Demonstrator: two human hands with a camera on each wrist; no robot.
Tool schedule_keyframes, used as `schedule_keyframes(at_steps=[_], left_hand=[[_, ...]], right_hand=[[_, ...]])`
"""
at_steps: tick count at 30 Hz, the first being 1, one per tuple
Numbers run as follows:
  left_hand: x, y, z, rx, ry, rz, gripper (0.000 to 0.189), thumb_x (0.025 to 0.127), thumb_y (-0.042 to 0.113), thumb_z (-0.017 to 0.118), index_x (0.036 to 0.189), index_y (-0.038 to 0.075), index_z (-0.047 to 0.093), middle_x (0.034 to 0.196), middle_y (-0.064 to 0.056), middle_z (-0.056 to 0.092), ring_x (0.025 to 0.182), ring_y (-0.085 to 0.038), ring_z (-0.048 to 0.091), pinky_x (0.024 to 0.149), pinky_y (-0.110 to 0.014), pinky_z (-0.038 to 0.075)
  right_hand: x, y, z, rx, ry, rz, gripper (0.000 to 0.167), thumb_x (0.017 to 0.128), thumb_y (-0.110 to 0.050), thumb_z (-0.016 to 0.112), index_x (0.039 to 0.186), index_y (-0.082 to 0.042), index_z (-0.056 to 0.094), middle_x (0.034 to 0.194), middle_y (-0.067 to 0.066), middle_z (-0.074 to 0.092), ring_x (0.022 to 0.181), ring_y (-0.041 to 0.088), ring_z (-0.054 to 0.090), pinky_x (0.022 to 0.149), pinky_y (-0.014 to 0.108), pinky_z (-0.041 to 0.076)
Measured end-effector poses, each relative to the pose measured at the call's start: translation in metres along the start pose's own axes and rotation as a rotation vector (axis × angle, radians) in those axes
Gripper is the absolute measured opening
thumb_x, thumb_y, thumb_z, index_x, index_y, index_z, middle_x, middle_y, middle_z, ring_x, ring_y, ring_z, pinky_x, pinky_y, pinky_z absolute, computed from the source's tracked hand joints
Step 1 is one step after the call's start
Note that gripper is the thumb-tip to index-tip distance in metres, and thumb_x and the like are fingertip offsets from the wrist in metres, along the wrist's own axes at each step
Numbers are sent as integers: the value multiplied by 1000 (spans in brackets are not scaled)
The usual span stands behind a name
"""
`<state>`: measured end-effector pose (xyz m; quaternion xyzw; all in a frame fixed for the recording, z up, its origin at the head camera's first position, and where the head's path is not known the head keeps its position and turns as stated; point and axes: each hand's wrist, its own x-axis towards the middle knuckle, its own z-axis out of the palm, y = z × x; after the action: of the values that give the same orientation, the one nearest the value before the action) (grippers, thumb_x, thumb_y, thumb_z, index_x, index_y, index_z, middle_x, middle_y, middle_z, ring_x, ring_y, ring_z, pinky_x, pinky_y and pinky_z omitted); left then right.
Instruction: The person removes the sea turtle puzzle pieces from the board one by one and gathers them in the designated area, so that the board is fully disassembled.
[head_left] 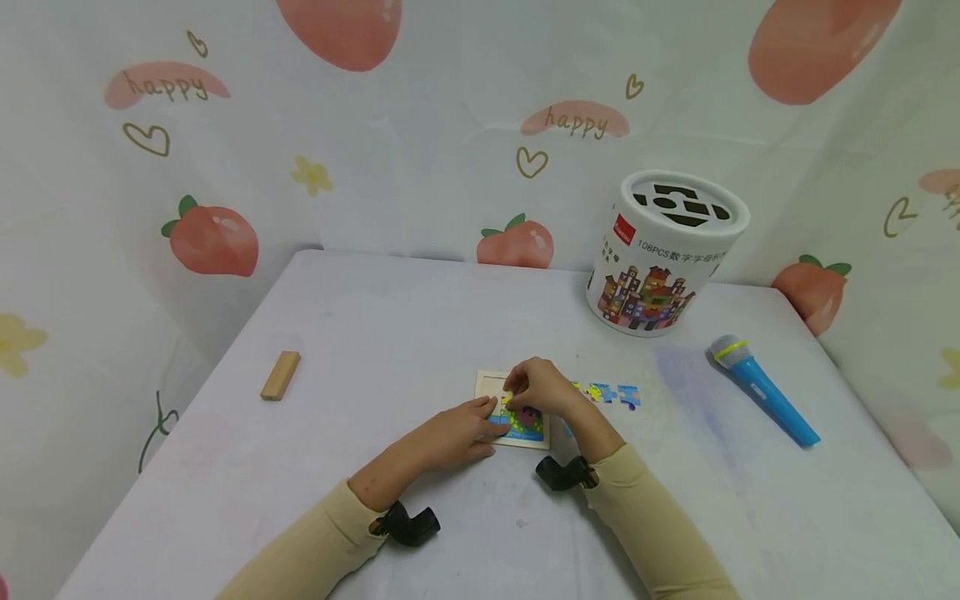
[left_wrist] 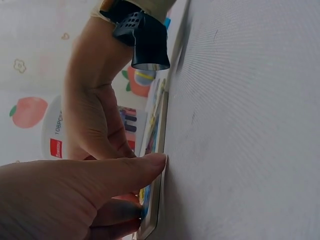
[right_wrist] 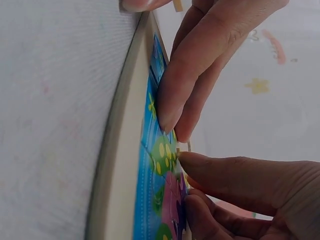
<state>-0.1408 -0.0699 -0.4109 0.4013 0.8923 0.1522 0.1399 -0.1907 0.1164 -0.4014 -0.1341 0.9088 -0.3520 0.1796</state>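
A small jigsaw puzzle in a pale wooden frame [head_left: 513, 443] lies on the table, with a pink, green and blue picture [right_wrist: 170, 192] partly filled in. My left hand [head_left: 457, 433] reaches in from the left; its straight fingers [right_wrist: 172, 95] press on the blue part of the picture. Its thumb [left_wrist: 150, 167] touches the frame's near edge. My right hand [head_left: 542, 387] is bent over the picture and pinches a puzzle piece, mostly hidden, between thumb [right_wrist: 200, 167] and fingers. Several loose puzzle pieces [head_left: 628, 395] lie right of the frame, some behind the right wrist.
At the back right stands a white bucket [head_left: 660, 258] with shaped holes in its lid. A blue toy microphone [head_left: 768, 396] lies on the right side. A wooden block [head_left: 281, 375] rests at the left. A patterned cloth hangs behind the table [head_left: 397, 317].
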Motion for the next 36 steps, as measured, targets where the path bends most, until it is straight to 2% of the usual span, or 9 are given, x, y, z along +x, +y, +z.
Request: schedule_keyframes(at_steps=[15,27,36], left_hand=[[-1,1,-1,4,2,-13,37,92,24,58,128,13,59,144,-21,38,139,-30,31,106,-43,38],[0,-1,2,5,10,9,37,92,23,58,127,11,59,143,-22,39,138,-32,32,108,-42,36],[-1,-1,2,-2,12,14,37,92,23,59,127,11,59,142,-22,40,138,-33,32,108,-42,35]], right_hand=[[-1,2,-1,27,6,-6,17,76,-4,74,91,0,67,86,8,66,75,12,60,72,26,53],[-1,4,-3,44,-33,-29,13,77,-5,73,88,1,68,80,7,65,69,10,55,64,21,49],[-1,9,-2,76,-45,-31,10,81,-5,70,89,-2,65,84,6,61,73,13,54,68,24,49]])
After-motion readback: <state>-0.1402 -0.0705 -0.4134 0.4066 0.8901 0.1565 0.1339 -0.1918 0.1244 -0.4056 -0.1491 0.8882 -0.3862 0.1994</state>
